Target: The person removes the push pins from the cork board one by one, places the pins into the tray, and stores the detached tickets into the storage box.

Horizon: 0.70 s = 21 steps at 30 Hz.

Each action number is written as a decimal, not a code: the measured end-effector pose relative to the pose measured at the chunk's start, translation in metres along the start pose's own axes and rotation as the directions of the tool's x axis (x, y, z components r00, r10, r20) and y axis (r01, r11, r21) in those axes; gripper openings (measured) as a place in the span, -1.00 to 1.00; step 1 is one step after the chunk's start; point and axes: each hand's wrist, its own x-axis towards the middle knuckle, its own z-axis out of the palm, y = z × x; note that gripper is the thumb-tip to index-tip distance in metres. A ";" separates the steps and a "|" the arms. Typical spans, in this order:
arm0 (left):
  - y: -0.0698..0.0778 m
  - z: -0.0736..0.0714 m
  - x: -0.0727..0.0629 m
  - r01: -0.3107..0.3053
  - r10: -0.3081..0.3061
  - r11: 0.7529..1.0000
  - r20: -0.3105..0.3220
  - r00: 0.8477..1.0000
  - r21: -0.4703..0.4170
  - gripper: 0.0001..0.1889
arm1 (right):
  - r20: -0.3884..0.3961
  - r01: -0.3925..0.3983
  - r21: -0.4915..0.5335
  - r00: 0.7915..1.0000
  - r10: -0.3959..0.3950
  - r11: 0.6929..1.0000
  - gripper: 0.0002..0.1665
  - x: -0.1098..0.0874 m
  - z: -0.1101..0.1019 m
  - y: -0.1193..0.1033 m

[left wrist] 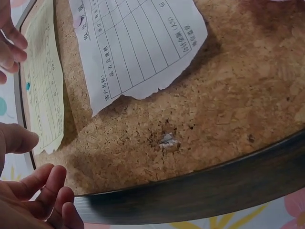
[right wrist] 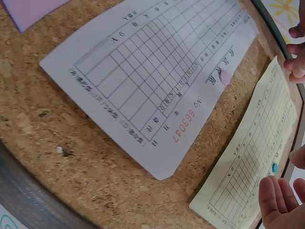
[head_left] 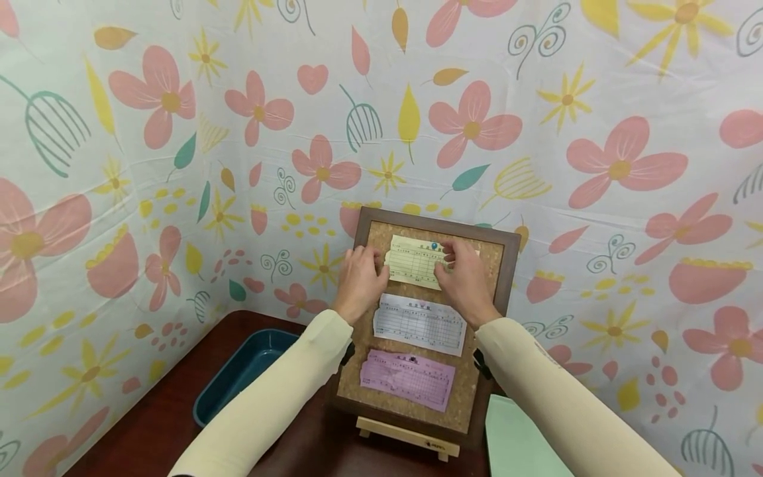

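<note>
A yellow receipt slip (head_left: pixel 411 262) hangs at the top of a cork board (head_left: pixel 381 288), with a blue pushpin (right wrist: pixel 274 167) at its upper edge. My left hand (head_left: pixel 361 281) is at the slip's torn left edge, thumb and fingers apart with nothing between them. Over the slip's right part is my right hand (head_left: pixel 465 278), its fingers loosely bent close to the pushpin and holding nothing. It hides that end of the slip in the head view. Lower down are a white receipt slip (head_left: pixel 420 324) with a pale pink pin (right wrist: pixel 225 78) and a purple receipt slip (head_left: pixel 408 381) with a dark pin (head_left: pixel 414 359).
The board's brown frame (head_left: pixel 507 271) leans on a small wooden easel (head_left: pixel 408 437) on a dark red table (head_left: pixel 161 411). A blue tray (head_left: pixel 208 384) stands at the left, and a pale green flat object (head_left: pixel 515 437) lies at the right. Flower-printed cloth (head_left: pixel 381 99) hangs behind.
</note>
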 end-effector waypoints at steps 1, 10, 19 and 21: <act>0.001 0.000 0.001 0.005 -0.005 1.000 0.003 1.000 0.001 -0.75 | 0.008 -0.006 0.005 1.000 0.006 1.000 -0.61 0.001 0.001 0.000; 0.005 0.004 0.006 0.019 -0.019 1.000 0.026 0.999 0.007 -0.77 | 0.061 -0.058 0.019 0.997 0.056 0.998 -0.59 0.011 0.007 -0.004; 0.009 0.009 0.011 -0.014 0.014 1.000 0.021 1.000 -0.008 -0.83 | 0.048 -0.052 0.006 0.998 0.051 0.999 -0.67 0.018 0.010 -0.005; 0.009 0.009 0.011 -0.021 0.022 1.000 0.011 1.000 -0.023 -0.85 | 0.043 -0.059 -0.007 0.997 0.059 0.998 -0.70 0.019 0.011 -0.005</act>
